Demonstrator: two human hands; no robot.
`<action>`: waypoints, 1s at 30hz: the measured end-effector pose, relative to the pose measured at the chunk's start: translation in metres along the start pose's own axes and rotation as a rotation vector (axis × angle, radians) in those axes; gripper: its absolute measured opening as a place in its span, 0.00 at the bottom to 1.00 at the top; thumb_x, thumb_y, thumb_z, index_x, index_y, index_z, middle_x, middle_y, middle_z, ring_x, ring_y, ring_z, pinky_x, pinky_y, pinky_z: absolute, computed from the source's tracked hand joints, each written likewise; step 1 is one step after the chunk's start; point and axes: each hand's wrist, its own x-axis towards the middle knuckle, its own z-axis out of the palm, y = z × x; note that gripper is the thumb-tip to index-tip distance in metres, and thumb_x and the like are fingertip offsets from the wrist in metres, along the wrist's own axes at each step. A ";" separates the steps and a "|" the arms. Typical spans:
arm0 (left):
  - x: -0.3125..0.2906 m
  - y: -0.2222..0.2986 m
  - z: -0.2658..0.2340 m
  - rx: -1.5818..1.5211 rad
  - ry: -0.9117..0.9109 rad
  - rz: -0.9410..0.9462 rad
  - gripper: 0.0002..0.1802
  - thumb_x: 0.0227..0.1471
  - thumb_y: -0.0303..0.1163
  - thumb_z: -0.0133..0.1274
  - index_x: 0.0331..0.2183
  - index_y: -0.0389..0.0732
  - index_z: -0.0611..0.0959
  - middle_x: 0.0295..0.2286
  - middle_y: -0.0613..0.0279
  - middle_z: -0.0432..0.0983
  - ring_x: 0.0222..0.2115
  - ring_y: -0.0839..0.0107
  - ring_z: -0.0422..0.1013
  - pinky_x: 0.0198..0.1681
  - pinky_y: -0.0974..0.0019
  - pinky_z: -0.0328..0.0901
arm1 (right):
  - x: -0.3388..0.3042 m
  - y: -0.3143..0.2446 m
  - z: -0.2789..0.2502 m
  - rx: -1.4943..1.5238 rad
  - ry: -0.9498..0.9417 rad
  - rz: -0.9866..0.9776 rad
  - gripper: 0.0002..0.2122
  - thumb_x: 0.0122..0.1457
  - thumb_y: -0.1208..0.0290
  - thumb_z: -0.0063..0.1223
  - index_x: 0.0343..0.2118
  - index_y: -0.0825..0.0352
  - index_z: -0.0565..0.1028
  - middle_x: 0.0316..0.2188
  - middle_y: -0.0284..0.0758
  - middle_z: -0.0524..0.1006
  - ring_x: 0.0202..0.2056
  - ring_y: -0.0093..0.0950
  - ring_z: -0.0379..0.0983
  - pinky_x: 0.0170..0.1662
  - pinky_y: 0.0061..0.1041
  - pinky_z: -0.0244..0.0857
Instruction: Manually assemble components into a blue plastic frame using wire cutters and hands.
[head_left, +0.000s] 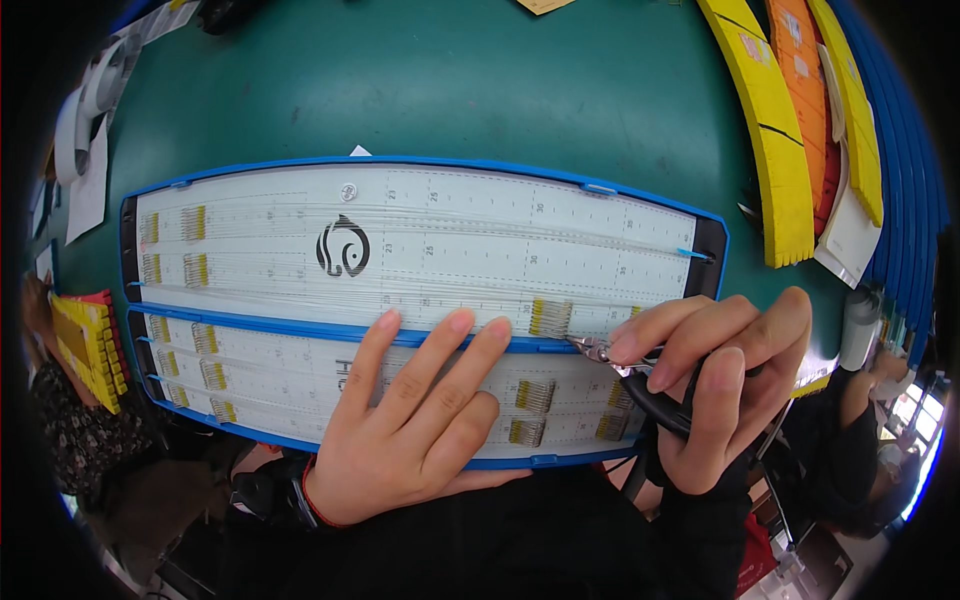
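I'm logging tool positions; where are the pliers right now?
In the head view, right of centre: the pliers are in the right hand, their tip near the blue middle strip of the open case.

Case (480, 161) on counter (440, 90), hooks (550, 318) in it L & R; L hand (410, 430) on mid, R hand (725, 385) w/ pliers (655, 402) over R part; paper (90, 200) to L, strips (775, 150) behind R
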 end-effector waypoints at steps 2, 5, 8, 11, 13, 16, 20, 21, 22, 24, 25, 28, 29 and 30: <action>0.000 0.000 0.001 -0.002 0.003 0.003 0.25 0.44 0.57 0.56 0.27 0.44 0.72 0.50 0.57 0.72 0.55 0.63 0.64 0.58 0.45 0.53 | 0.000 0.000 -0.002 -0.018 -0.013 -0.003 0.11 0.64 0.67 0.41 0.31 0.64 0.53 0.19 0.35 0.66 0.26 0.33 0.73 0.36 0.30 0.69; 0.000 -0.001 0.002 -0.004 0.006 0.005 0.25 0.44 0.57 0.56 0.26 0.44 0.72 0.50 0.57 0.71 0.55 0.63 0.64 0.58 0.45 0.53 | 0.001 0.000 0.000 0.022 0.048 -0.049 0.11 0.64 0.66 0.40 0.31 0.63 0.54 0.19 0.35 0.65 0.26 0.33 0.73 0.36 0.30 0.69; -0.001 -0.001 0.002 -0.007 0.004 0.008 0.25 0.44 0.57 0.55 0.26 0.44 0.72 0.50 0.57 0.71 0.55 0.63 0.63 0.59 0.45 0.52 | 0.002 -0.001 0.001 -0.005 0.020 -0.038 0.11 0.65 0.65 0.39 0.31 0.64 0.54 0.20 0.35 0.65 0.27 0.33 0.73 0.37 0.30 0.68; -0.001 -0.001 0.001 -0.007 -0.003 0.010 0.24 0.45 0.57 0.55 0.26 0.44 0.72 0.51 0.57 0.71 0.56 0.63 0.63 0.59 0.45 0.52 | 0.003 -0.001 0.000 -0.036 -0.022 -0.035 0.10 0.65 0.67 0.39 0.31 0.64 0.54 0.20 0.35 0.65 0.26 0.33 0.73 0.37 0.30 0.68; -0.001 -0.001 0.001 -0.007 -0.008 0.009 0.24 0.45 0.57 0.55 0.26 0.44 0.72 0.51 0.57 0.71 0.56 0.64 0.63 0.59 0.45 0.52 | 0.003 0.001 0.000 -0.030 -0.019 -0.044 0.10 0.65 0.67 0.39 0.31 0.64 0.54 0.20 0.35 0.66 0.26 0.33 0.73 0.37 0.30 0.68; -0.001 -0.001 0.002 -0.006 -0.013 0.010 0.24 0.44 0.57 0.55 0.26 0.44 0.72 0.51 0.57 0.70 0.56 0.63 0.63 0.59 0.45 0.52 | 0.002 0.003 -0.001 -0.019 -0.013 -0.053 0.09 0.65 0.68 0.38 0.31 0.64 0.54 0.19 0.35 0.66 0.26 0.33 0.73 0.37 0.30 0.69; 0.000 -0.001 0.002 -0.008 -0.015 0.011 0.24 0.44 0.57 0.56 0.26 0.44 0.72 0.51 0.57 0.70 0.56 0.63 0.63 0.59 0.45 0.52 | 0.003 0.002 -0.004 -0.018 -0.016 -0.026 0.09 0.65 0.69 0.38 0.31 0.64 0.54 0.19 0.36 0.66 0.26 0.32 0.73 0.36 0.32 0.70; 0.000 -0.001 0.002 -0.011 -0.016 0.013 0.25 0.43 0.56 0.56 0.26 0.44 0.72 0.51 0.57 0.71 0.56 0.63 0.63 0.59 0.45 0.53 | 0.003 0.002 -0.004 -0.018 -0.012 -0.025 0.09 0.65 0.69 0.38 0.31 0.64 0.54 0.19 0.36 0.66 0.26 0.32 0.73 0.36 0.32 0.70; 0.000 -0.001 0.001 -0.008 -0.017 0.013 0.25 0.43 0.56 0.56 0.26 0.44 0.72 0.51 0.57 0.71 0.56 0.63 0.63 0.59 0.45 0.53 | 0.003 0.001 -0.003 -0.018 -0.009 -0.015 0.09 0.65 0.69 0.39 0.31 0.64 0.54 0.19 0.36 0.66 0.25 0.32 0.73 0.36 0.32 0.70; -0.001 0.000 0.000 -0.004 -0.013 0.003 0.25 0.43 0.56 0.57 0.27 0.44 0.72 0.51 0.56 0.71 0.55 0.62 0.63 0.58 0.44 0.53 | 0.003 0.002 -0.003 -0.015 -0.005 -0.006 0.09 0.65 0.69 0.39 0.31 0.64 0.54 0.19 0.36 0.66 0.25 0.32 0.72 0.36 0.32 0.70; 0.000 0.000 0.000 -0.003 -0.015 0.008 0.25 0.43 0.56 0.57 0.27 0.44 0.72 0.51 0.56 0.71 0.55 0.62 0.63 0.58 0.44 0.53 | 0.003 0.002 -0.003 -0.010 -0.001 -0.004 0.09 0.65 0.69 0.39 0.31 0.64 0.54 0.19 0.36 0.66 0.25 0.32 0.72 0.36 0.32 0.70; 0.002 0.000 0.000 -0.007 -0.013 0.020 0.26 0.43 0.56 0.58 0.28 0.43 0.71 0.50 0.56 0.71 0.55 0.61 0.64 0.58 0.44 0.53 | 0.002 0.002 -0.004 0.003 0.020 0.001 0.10 0.65 0.69 0.39 0.31 0.64 0.54 0.19 0.36 0.66 0.25 0.32 0.72 0.36 0.32 0.70; 0.002 0.000 0.001 -0.011 -0.011 0.021 0.26 0.43 0.56 0.58 0.28 0.43 0.71 0.50 0.56 0.71 0.55 0.61 0.64 0.58 0.44 0.53 | 0.001 0.002 -0.005 0.011 0.033 0.005 0.10 0.64 0.69 0.40 0.31 0.64 0.54 0.19 0.36 0.66 0.25 0.32 0.72 0.36 0.32 0.70; 0.000 0.000 0.001 -0.007 -0.008 0.011 0.26 0.43 0.56 0.58 0.28 0.43 0.71 0.51 0.56 0.71 0.55 0.61 0.63 0.58 0.44 0.53 | 0.001 0.003 -0.003 0.020 0.029 0.002 0.10 0.64 0.69 0.40 0.31 0.64 0.54 0.19 0.36 0.66 0.25 0.32 0.72 0.36 0.32 0.70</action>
